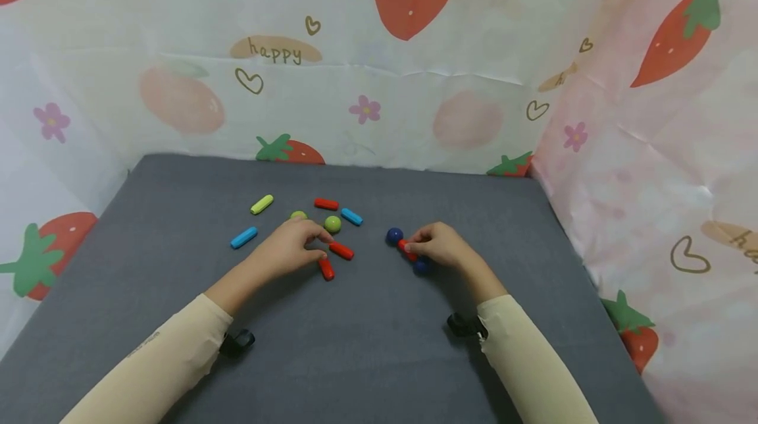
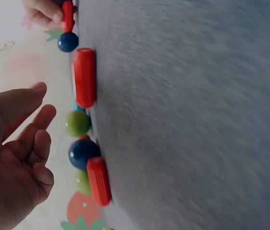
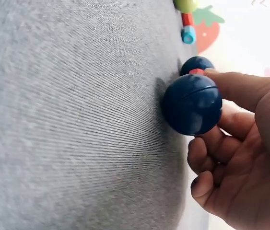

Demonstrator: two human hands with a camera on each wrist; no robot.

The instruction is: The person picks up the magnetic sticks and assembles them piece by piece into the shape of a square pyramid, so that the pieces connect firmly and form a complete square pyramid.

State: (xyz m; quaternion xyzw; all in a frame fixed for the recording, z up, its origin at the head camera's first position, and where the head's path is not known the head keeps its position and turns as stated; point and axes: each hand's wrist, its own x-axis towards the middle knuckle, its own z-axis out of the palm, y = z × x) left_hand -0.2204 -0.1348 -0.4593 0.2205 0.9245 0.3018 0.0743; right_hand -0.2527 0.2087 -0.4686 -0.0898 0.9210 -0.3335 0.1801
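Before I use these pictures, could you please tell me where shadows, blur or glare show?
Head: soft shadow on the grey tablecloth beside the right sleeve; left wrist: tablecloth smeared by blur, strawberry-print backdrop washed out; right wrist: pale glare on the nearer dark blue ball.

Covered up on both sides!

Left hand (image 1: 291,245) in the way, and the green ball (image 1: 299,214) beyond it shows only its top! A dark blue ball (image 2: 82,154), plain from the left wrist, is lost behind that hand in the head view. Over on the right, the right hand (image 1: 441,244) masks part of a red stick (image 1: 403,245), and the near blue ball (image 1: 422,267) is partly covered too. The left sleeve (image 1: 162,358) runs off the near edge, its marking (image 1: 144,345) too small to read!
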